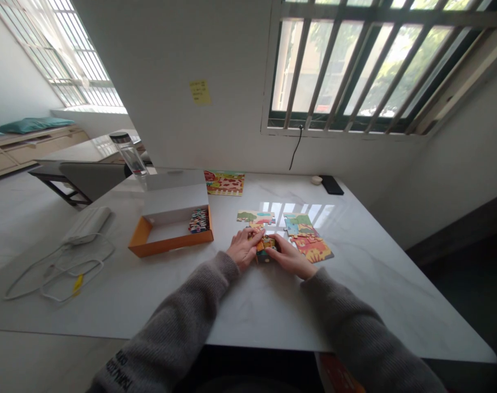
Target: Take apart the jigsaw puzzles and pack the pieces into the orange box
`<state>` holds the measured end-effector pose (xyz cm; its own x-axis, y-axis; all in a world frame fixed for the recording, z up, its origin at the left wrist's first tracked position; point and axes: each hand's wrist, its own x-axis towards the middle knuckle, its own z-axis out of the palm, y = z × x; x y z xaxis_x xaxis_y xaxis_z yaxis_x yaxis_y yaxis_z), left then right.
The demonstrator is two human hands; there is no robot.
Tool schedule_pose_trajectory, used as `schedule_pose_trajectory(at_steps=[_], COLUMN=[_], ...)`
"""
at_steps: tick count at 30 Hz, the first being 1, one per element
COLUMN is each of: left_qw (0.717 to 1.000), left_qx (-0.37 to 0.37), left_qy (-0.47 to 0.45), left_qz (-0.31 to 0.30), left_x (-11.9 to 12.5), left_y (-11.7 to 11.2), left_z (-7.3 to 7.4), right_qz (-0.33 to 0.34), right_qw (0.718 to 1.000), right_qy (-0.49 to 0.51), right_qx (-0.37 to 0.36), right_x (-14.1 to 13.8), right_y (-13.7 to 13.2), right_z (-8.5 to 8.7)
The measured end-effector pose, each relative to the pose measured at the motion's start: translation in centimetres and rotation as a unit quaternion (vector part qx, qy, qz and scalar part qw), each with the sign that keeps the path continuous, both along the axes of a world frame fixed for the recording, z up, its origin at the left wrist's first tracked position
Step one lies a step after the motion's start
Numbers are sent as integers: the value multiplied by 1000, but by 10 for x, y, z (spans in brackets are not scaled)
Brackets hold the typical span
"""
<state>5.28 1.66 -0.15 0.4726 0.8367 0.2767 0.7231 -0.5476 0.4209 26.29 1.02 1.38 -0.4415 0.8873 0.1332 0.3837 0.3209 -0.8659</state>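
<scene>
My left hand [244, 249] and my right hand [292, 257] meet over the table, with several jigsaw puzzle pieces [266, 244] between them. Fingers of both hands are closed around these orange and dark pieces; how many there are I cannot make out. Just beyond lies a joined strip of puzzle [254, 216] with green and pale parts. Beside my right hand is a larger joined section [311, 246], blue and green above, red and yellow below. The fingers partly hide the pieces they hold.
An orange box [172, 240] at the left has its lid open and puzzle pieces [198, 220] at its right end. A picture card [226, 183] lies near the wall. Around are a bottle [129, 155], a white power strip with cable [87, 225], a phone [332, 185] and a small bowl [316, 180].
</scene>
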Motion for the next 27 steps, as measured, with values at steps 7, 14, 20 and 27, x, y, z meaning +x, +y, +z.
schedule_pose_trajectory(at_steps=[7,14,20,27], left_qw=[996,968,952,967], left_qx=[14,-92,-155,-114], left_qy=[-92,-230,-235,-227], left_qz=[10,47,-120,-13], left_x=[-23,-38,-17,-10], left_y=[10,12,-6,1], left_z=[0,9,13,-13], right_qz=[-14,-85,-73,13], right_qw=[1000,996,995,997], right_qy=[18,34,61,39], right_qx=[-3,5,-24,-61], right_x=[0,1,1,2], right_y=[1,5,4,-3], right_z=[-3,-11,-8,2])
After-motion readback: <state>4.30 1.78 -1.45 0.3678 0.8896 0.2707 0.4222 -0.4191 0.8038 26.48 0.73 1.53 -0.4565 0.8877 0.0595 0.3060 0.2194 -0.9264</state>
